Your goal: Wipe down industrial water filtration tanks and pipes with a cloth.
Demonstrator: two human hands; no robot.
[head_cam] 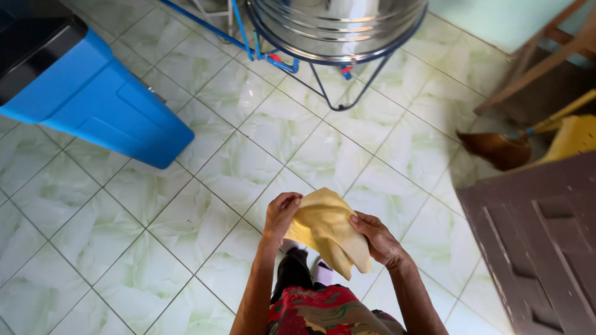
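A soft yellow cloth (pixel 324 231) hangs bunched between both of my hands, in front of my body above the tiled floor. My left hand (pixel 280 213) pinches its upper left edge with curled fingers. On the cloth's right side, my right hand (pixel 380 241) grips it with the thumb on top. The cloth's lower end droops below my right hand. Under it I see my red patterned garment (pixel 316 312) and my feet in white footwear (pixel 321 271).
A blue bin with a black lid (pixel 93 93) stands at the upper left. A steel drum on a blue metal stand (pixel 338 28) is at the top. A dark wooden door (pixel 543 242) fills the right. A broom (pixel 500 149) and yellow object (pixel 577 136) lie beyond it.
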